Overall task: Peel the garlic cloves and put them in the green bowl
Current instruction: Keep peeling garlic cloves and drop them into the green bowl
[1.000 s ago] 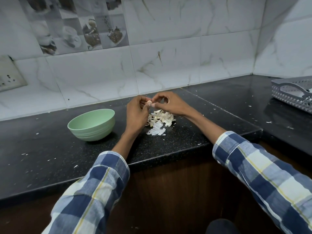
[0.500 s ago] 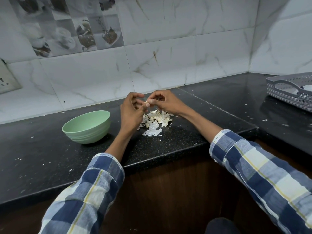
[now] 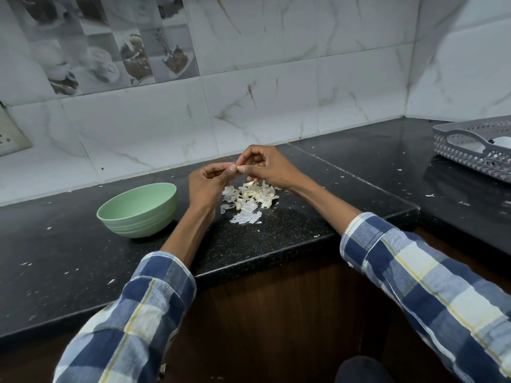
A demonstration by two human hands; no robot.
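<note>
My left hand [image 3: 208, 186] and my right hand [image 3: 266, 166] meet fingertip to fingertip above the black counter [image 3: 276, 239]. Between them they pinch a small pale garlic clove [image 3: 237, 167], mostly hidden by the fingers. Directly below lies a heap of white garlic skins and cloves [image 3: 249, 199]. The green bowl [image 3: 138, 210] stands upright on the counter just left of my left hand; its inside is hidden from here.
A grey perforated basket [image 3: 475, 146] sits at the far right on the counter's side wing. Small skin flakes are scattered over the counter. The tiled wall runs behind, with a socket plate [image 3: 11, 134] at the far left. The counter's front edge lies under my forearms.
Both hands stay together on the clove, with the fingers shifting slightly. The view has drifted a little to the right.
</note>
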